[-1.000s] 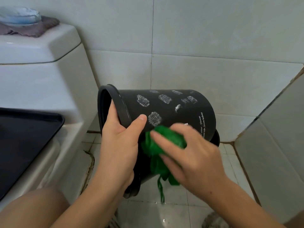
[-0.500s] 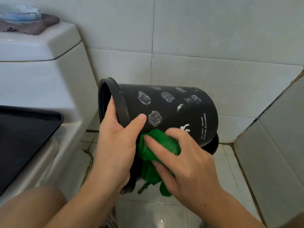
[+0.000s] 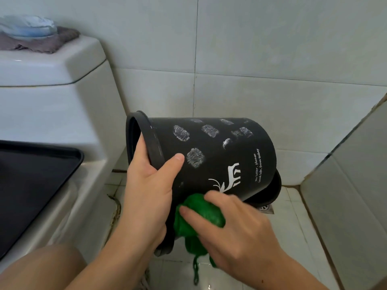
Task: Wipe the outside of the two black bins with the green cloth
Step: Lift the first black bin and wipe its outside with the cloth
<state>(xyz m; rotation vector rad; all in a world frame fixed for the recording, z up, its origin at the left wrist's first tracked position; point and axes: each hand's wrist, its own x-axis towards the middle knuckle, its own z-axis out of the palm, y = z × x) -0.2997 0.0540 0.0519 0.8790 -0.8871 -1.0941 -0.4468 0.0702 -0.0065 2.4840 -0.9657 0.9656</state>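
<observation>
I see a second bin (image 3: 270, 191) mostly hidden behind the tipped black plastic bin (image 3: 219, 155), my left grip (image 3: 146, 189) curled around its rim, my right grip (image 3: 236, 229) bunching the green cloth (image 3: 201, 216) against its lower side.

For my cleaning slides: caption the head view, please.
Left hand grips the tilted black bin by its rim while right hand presses green cloth against its side.

A white toilet tank (image 3: 50, 84) carries a brownish cloth (image 3: 39, 43) under something pale blue, perhaps a mask (image 3: 27, 27); a floor drain (image 3: 265, 208) sits right.
</observation>
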